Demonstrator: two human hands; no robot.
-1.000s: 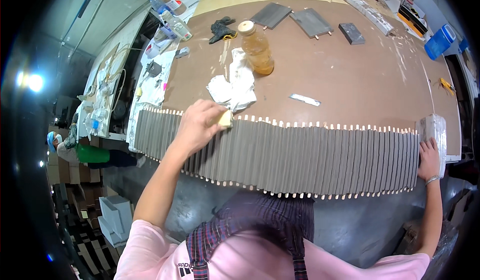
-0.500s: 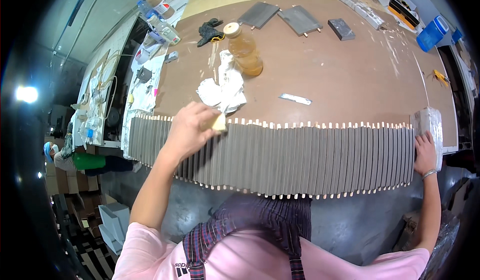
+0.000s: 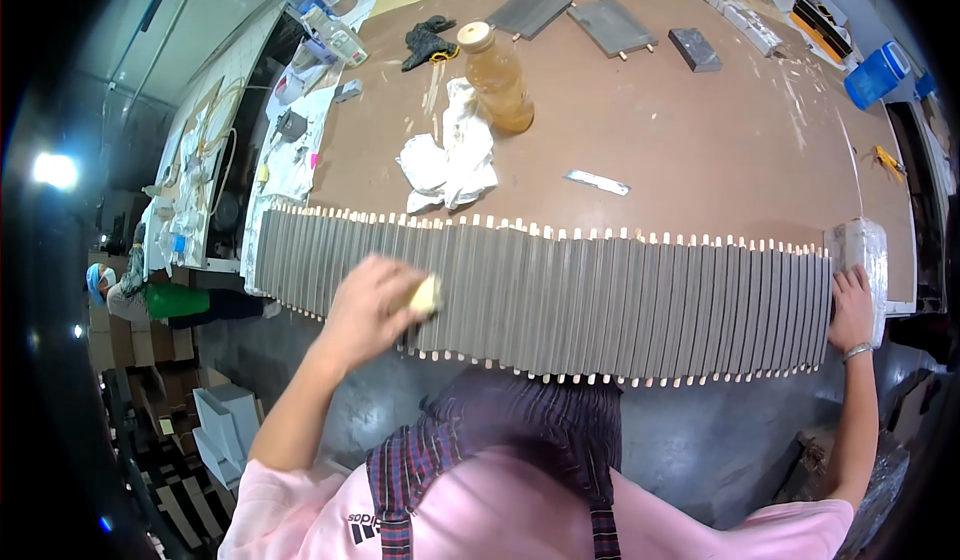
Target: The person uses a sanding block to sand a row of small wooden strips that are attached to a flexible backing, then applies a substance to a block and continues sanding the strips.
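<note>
A long row of thin dark grey slats (image 3: 590, 305) stands packed side by side along the near edge of the table, pale wooden pegs sticking out at both ends. Over the left part of this row is my left hand (image 3: 372, 310), its fingers closed round a small yellow sponge (image 3: 427, 296) that is slightly blurred. Whether the sponge touches the slats I cannot tell. At the row's right end my right hand (image 3: 852, 310) lies with fingers stretched out, between the last slat and a plastic-wrapped block (image 3: 868, 260).
Beyond the row lie a white cloth (image 3: 455, 160), a bottle of amber liquid (image 3: 500, 90), a blade-like strip (image 3: 597, 182) and a dark glove (image 3: 428, 42). Farther back are two grey pegged panels (image 3: 612, 28) and a dark block (image 3: 694, 50). A blue jug (image 3: 876, 75) stands at right.
My left hand has drawn the sponge from the far edge of the slats toward me. The row's left and middle part appears shifted slightly in view; my right hand stays at its end.
</note>
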